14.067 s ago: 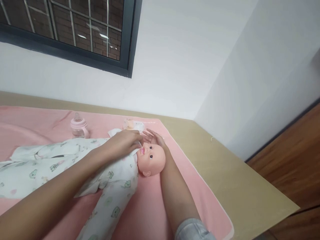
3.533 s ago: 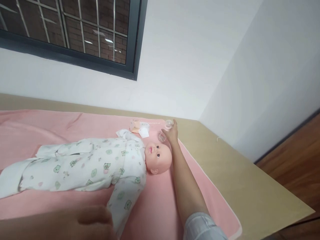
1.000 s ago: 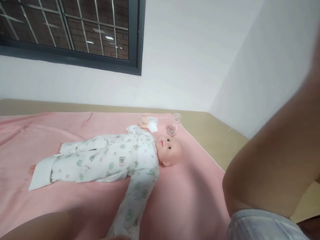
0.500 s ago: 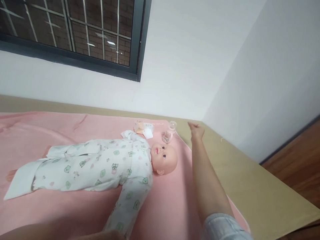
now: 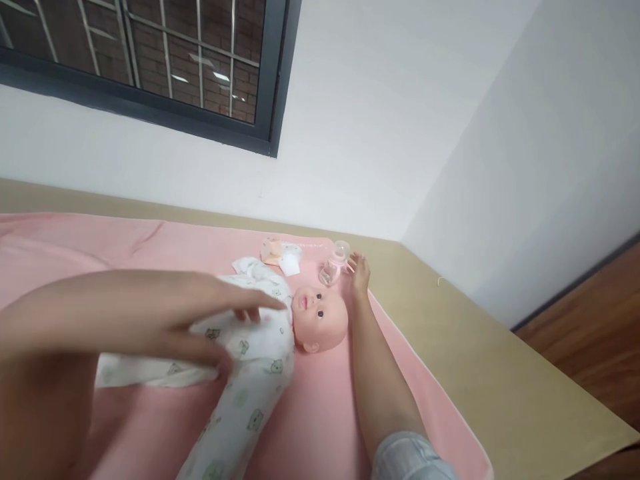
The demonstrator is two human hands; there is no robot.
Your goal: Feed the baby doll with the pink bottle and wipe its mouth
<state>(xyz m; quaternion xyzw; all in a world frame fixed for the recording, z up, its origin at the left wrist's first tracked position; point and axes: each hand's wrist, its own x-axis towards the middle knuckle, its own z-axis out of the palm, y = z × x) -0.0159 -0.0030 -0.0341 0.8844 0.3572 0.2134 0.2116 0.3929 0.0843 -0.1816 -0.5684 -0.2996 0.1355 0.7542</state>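
Observation:
A baby doll in a white sleepsuit with green bear prints lies on its back on a pink blanket, head to the right. My left hand is close to the camera, fingers stretched out over the doll's chest, thumb below; it hides most of the torso. My right hand lies past the doll's head with its fingers apart, fingertips at the handle of a small clear baby bottle that stands on the blanket's far right corner.
A small folded white and peach cloth bundle lies behind the doll's shoulder. The blanket covers a tan table set into a white wall corner. A dark-framed window is above left. Wood floor shows right.
My left hand has risen from the bottom edge and now spreads over the doll's chest. My right hand has moved left from the bare table corner to the bottle.

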